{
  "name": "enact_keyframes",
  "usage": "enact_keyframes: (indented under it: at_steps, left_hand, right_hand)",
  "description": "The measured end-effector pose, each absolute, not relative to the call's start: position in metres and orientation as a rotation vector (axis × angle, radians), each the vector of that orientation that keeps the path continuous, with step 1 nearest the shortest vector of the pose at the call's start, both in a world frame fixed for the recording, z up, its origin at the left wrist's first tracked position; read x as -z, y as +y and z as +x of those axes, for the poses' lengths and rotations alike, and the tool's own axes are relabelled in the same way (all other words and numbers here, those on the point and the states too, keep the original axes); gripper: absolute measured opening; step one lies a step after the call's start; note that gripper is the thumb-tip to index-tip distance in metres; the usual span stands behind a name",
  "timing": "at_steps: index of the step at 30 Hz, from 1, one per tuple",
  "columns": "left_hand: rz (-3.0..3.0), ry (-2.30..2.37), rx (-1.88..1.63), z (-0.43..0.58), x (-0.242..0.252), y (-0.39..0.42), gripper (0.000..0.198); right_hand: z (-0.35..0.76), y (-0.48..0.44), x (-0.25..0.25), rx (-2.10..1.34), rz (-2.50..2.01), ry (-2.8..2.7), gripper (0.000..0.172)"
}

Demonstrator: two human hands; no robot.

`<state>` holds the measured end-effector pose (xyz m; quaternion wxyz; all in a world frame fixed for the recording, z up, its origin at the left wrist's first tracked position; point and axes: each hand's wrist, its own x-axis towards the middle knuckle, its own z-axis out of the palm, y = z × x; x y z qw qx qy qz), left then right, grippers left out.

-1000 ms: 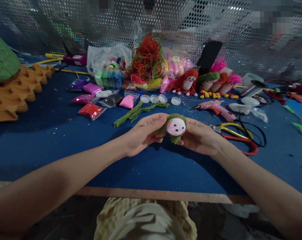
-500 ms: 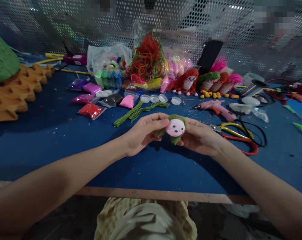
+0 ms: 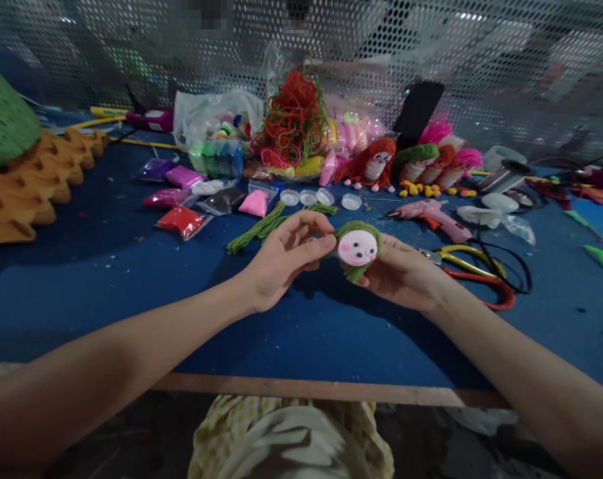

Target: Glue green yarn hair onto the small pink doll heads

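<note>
Head view: your left hand (image 3: 276, 269) has eased off to the side, and the green-haired doll head (image 3: 357, 248) has shifted slightly rightward with your right hand (image 3: 404, 273), whose grip is closed around its far side. So the right now seems to bear it alone, above the blue counter (image 3: 301, 346). Your left grip is loosely curled, thumb tip beside the hair; whether it pinches a strand, you cannot tell.

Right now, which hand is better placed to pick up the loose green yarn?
Left, likely: the left hand is nearer the green yarn, while the right hand holds the doll head.
</note>
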<state>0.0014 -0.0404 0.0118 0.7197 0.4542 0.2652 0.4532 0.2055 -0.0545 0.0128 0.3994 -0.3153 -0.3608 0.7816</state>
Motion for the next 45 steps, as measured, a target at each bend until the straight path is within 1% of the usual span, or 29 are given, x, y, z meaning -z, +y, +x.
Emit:
enact_keyframes:
  at_steps: [4,10,14,17,21,26,31,39,45]
  left_hand:
    - [1.106,0.621,-1.094,0.002,-0.005,-0.038,0.022]
    - [1.243,0.684,-1.203,0.004,-0.002,-0.036,0.021]
    - [1.323,0.713,-1.255,0.003,-0.003,-0.037,0.027]
    - [1.371,0.766,-1.265,0.003,-0.002,-0.037,0.023]
    - [1.46,0.801,-1.307,0.001,-0.004,-0.038,0.021]
    - [1.777,0.785,-1.41,-0.002,-0.009,-0.04,0.017]
    - [2.072,0.727,-1.52,-0.005,-0.007,-0.041,0.026]
    - [2.243,0.642,-1.478,-0.008,-0.006,-0.039,0.032]
    - [2.331,0.59,-1.437,-0.011,-0.005,-0.036,0.037]
  right_hand:
    - [0.206,-0.054,-0.013,-1.958,-0.815,-0.892,0.037]
    - [0.207,-0.053,-0.012,-1.92,-0.823,-0.873,0.026]
    - [0.206,-0.053,-0.013,-1.921,-0.807,-0.85,0.033]
    - [0.205,-0.052,-0.014,-1.906,-0.827,-0.825,0.038]
    - [0.205,-0.051,-0.014,-1.878,-0.839,-0.813,0.038]
    - [0.206,-0.049,-0.015,-1.849,-0.851,-0.777,0.035]
    - [0.207,-0.049,-0.017,-1.827,-0.851,-0.709,0.034]
    - [0.208,-0.048,-0.017,-1.807,-0.886,-0.682,0.037]
    - [0.209,-0.045,-0.014,-1.776,-0.88,-0.689,0.035]
